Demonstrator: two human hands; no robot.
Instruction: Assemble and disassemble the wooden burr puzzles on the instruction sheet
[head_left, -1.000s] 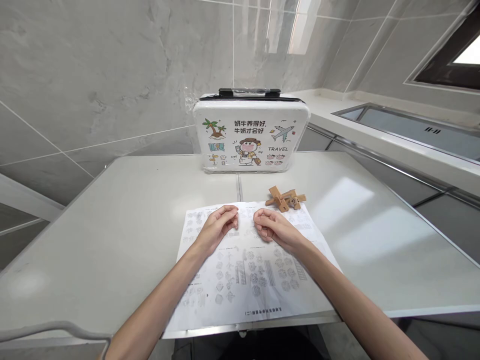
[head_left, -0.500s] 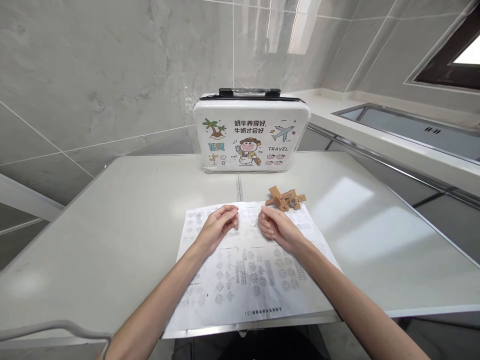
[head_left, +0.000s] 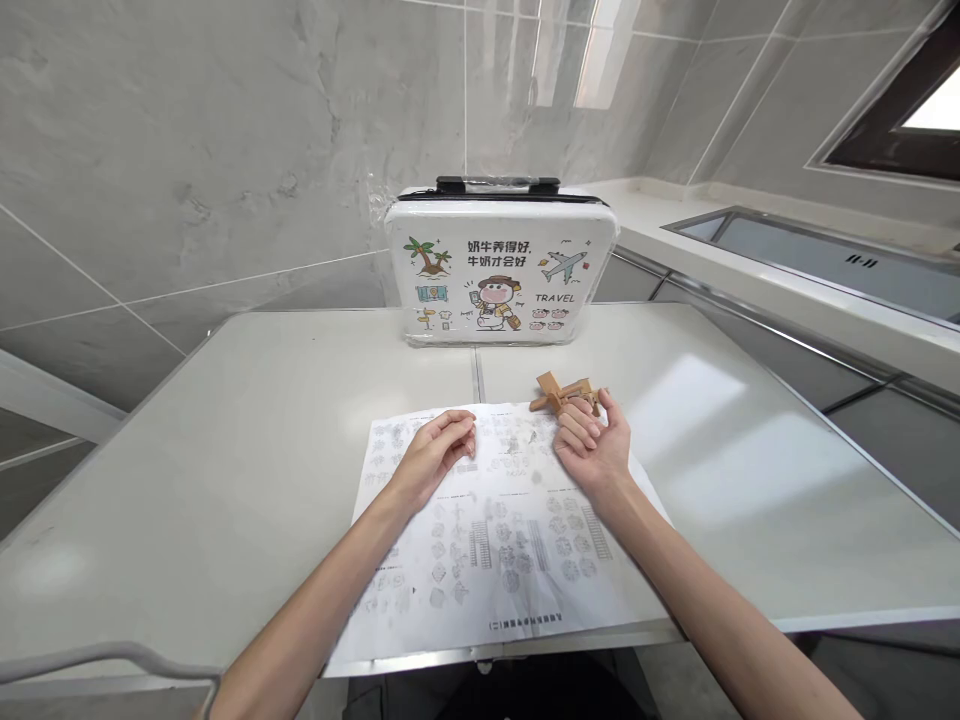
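My left hand (head_left: 436, 452) rests on the upper left part of a printed paper sheet (head_left: 480, 600). Its fingers are curled, with the thumb against them, and nothing shows in them. At the sheet's upper right lies a small cluster of interlocking wooden puzzle pieces (head_left: 551, 390), light brown and notched. Directly in front of it is my right hand (head_left: 592, 445), palm turned upward and fingers loosely bent. Its thumb stands apart at the right end of the cluster. The fingers hide part of the wood; whether they touch it I cannot make out.
A white case (head_left: 457, 220) with a black handle and cartoon prints stands upright at the back of the white folding table (head_left: 225, 450), wrapped in clear plastic. A counter with a sink (head_left: 817, 260) runs along the right. A grey cable (head_left: 97, 652) crosses the near left corner.
My right hand has moved right and turned palm up, coming in front of the wooden pieces, its thumb now apart from the fingers. The left hand and the pieces have stayed put.
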